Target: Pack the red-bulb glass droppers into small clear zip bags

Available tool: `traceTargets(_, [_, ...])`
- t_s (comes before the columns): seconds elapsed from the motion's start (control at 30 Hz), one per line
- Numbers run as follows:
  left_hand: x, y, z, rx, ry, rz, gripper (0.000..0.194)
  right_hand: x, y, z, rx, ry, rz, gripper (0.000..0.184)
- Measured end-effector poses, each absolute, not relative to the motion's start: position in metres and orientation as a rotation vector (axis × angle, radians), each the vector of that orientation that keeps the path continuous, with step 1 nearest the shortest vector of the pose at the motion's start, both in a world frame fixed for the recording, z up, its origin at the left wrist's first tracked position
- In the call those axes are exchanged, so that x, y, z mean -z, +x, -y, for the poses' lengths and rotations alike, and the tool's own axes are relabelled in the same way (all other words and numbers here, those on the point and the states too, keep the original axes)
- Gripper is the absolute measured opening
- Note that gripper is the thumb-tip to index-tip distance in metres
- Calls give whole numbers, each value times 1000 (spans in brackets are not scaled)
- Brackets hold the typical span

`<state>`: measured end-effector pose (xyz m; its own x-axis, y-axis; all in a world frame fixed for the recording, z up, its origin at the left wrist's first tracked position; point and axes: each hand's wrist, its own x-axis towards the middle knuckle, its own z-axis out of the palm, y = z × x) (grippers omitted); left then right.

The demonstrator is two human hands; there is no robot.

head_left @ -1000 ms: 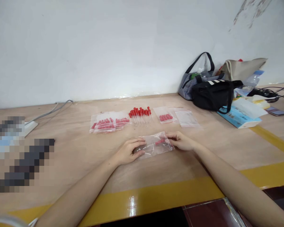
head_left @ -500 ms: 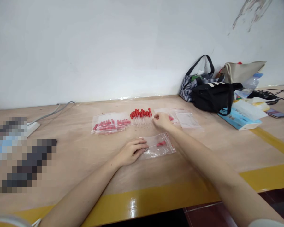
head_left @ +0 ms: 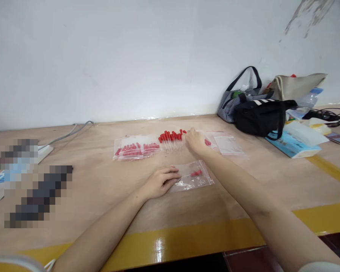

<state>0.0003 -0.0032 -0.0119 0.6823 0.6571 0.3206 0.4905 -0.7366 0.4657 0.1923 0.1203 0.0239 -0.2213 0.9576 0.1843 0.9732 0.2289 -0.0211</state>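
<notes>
My left hand [head_left: 162, 182] lies with fingers stretched out on the near edge of a clear zip bag [head_left: 184, 184]. Inside that bag is a dropper with a red rubber bulb [head_left: 196, 173]. Farther back, my right hand [head_left: 195, 140] is closed at the right end of a row of glass droppers [head_left: 170, 136] with red bulbs. One red bulb [head_left: 184, 132] shows at its fingertips; the rest of that dropper is hidden. Zip bags filled with red-bulbed droppers [head_left: 130, 149] lie left of the row. Another bag with red bulbs [head_left: 207, 142] is partly behind my right wrist.
A flat zip bag [head_left: 229, 145] lies right of my right hand. At the back right stand a striped bag [head_left: 225, 107], a black pouch [head_left: 255, 119] and a blue tissue pack [head_left: 293, 141]. A grey cable [head_left: 70, 132] runs along the left. Yellow tape [head_left: 187, 241] marks the front edge.
My right hand has shifted slightly at the row's right end, and a red bulb now shows at its fingertips. My left hand stays on the bag. The view has turned slightly left.
</notes>
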Motion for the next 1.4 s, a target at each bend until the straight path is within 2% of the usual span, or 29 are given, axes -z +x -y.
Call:
traceTargets(0.1, [12,-1,3,-668,2555,-894,27,-29,209,-113,331,-1975,2215,26])
traceTargets(0.2, [12,-1,2,-671,2554,-887,28,-29,234,-99,267,-1894,2080,23])
traceTargets(0.3, [13,-2,2,-668,2552,-892,28,-19,259,-78,46,-1640,1912,18])
traceTargets(0.4, [12,-2,2,-644,2550,-901,28,-3,276,-54,-329,-1437,1655,17])
traceTargets(0.47, [11,-1,2,-631,2549,-904,28,8,281,-43,-594,-1340,1395,29])
traceTargets(0.57, [10,-1,2,-619,2545,-915,28,15,280,-31,-870,-1260,1095,66])
traceTargets(0.63, [10,-1,1,-618,2543,-921,28,14,275,-27,-967,-1265,1025,76])
traceTargets(0.73, [11,-1,1,-620,2548,-918,28,10,264,-22,-1072,-1262,953,65])
traceTargets(0.9, [11,-2,2,-626,2551,-919,29,13,259,-21,-1368,-1154,856,23])
traceTargets(0.97, [11,-2,2,-628,2548,-922,29,15,263,-23,-1376,-1122,859,17])
traceTargets(1.1, [10,-2,2,-633,2543,-920,28,20,270,-26,-1296,-1155,855,19])
traceTargets(1.27, [9,-1,2,-634,2551,-918,28,24,268,-25,-1149,-1210,843,54])
traceTargets(1.33, [9,-1,2,-625,2553,-931,29,25,266,-24,-1137,-1218,863,54])
traceTargets(1.4, [9,-1,3,-622,2552,-953,32,25,266,-24,-1195,-1211,927,45])
